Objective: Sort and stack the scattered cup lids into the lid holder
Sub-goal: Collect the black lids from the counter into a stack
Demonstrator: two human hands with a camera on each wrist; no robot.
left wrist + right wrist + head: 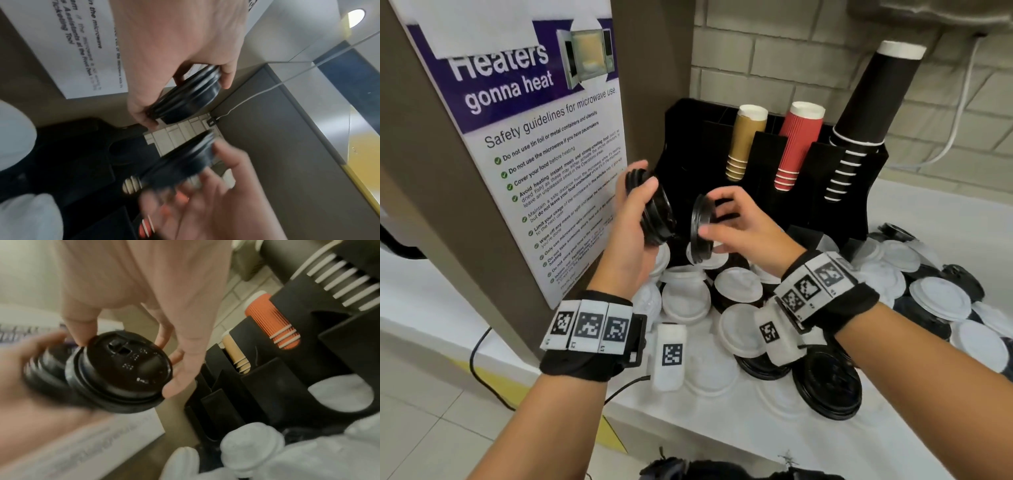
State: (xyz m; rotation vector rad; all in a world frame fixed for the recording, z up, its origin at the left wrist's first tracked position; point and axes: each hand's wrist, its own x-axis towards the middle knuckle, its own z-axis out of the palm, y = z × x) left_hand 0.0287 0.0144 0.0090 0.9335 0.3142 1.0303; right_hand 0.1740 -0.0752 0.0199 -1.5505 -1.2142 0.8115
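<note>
White counter [739, 428] surface fills the lower half of the head view, backed by a pale brick wall at 1 o'clock and a brown panel carrying a microwave safety poster [534, 144] at 10 o'clock. Against the wall stands the black lid holder [808, 212], with 3 sleeves of paper cups, gold [744, 144], red [796, 147] and black [866, 113], racked in its upper slots. White lids [739, 284] and black lids [828, 383] are scattered across the counter from 6 o'clock round to 3 o'clock of the holder, many overlapping. The left hand [633, 233] is curled round a nested stack of black lids [654, 212], gripped by the rims; the right hand [736, 226] pinches a single black lid [702, 229] at its edge between thumb and fingers, just beside the stack but apart from it. Both are held in the air in front of the holder. The lids are judged to be very light, thin moulded plastic: springy, easily dented at the dome, and smooth enough to slide when stacked loosely. A hold at the rim, where the plastic is stiffest, would seem safest, and the sip tabs are best aligned so that the lid nests squarely.
</note>
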